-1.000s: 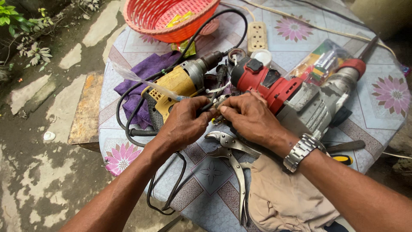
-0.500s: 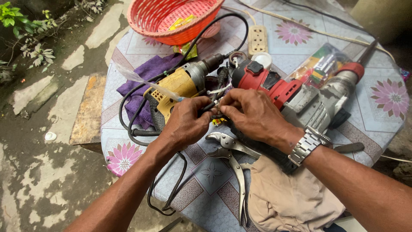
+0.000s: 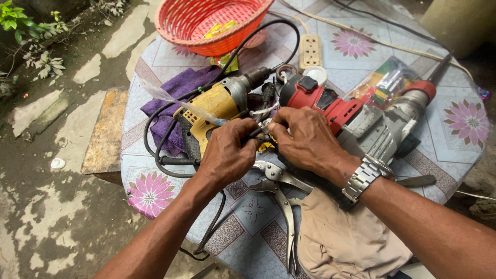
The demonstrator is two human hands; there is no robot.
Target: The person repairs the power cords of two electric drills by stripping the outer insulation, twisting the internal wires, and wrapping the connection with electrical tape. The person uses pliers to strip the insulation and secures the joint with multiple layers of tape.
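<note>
Pinching black wires, both hands' fingers (image 3: 258, 135) work beside a clear rectangular package (image 3: 385, 82).

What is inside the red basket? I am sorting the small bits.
In the red basket, only yellow packets show against the far wall. Its near wall hides the rest of the bottom.

Clear plastic packet (image 3: 385, 82) with colourful contents behind red drill, yellow wrappers (image 3: 217, 30) in basket
</note>
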